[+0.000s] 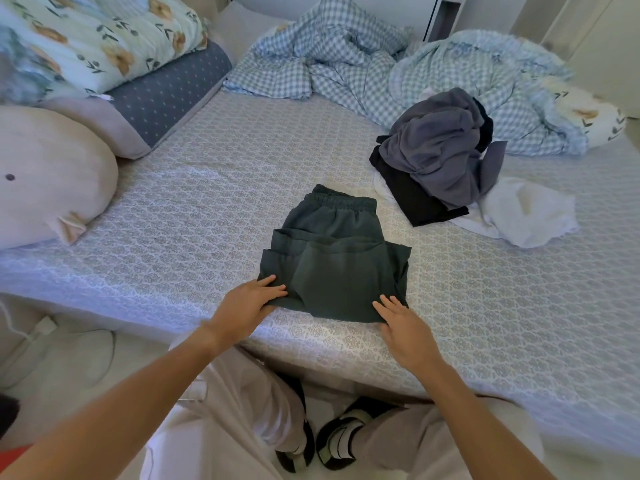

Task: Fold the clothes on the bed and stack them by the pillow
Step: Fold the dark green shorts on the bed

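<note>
bed (194, 209) | near edge: folded dark green trousers (334, 261) | right: unfolded clothes pile (446, 161) | far: checked quilt (346, 64) | left edge: pillows (52, 174)

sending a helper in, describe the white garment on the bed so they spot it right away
On the patterned bed sheet, look right of the folded dark green shorts to the unfolded pile. The white garment lies crumpled at its near edge, partly under the grey and black clothes, the only white piece.

Both forearms were bare, no sleeves visible up to the frame edge. Light grey loose trousers (239, 410) at bottom centre. Black shoes (337, 441) with pale green straps and white panels at lower centre. Left hand (247, 303) and right hand (403, 327) without rings or watch.
</note>
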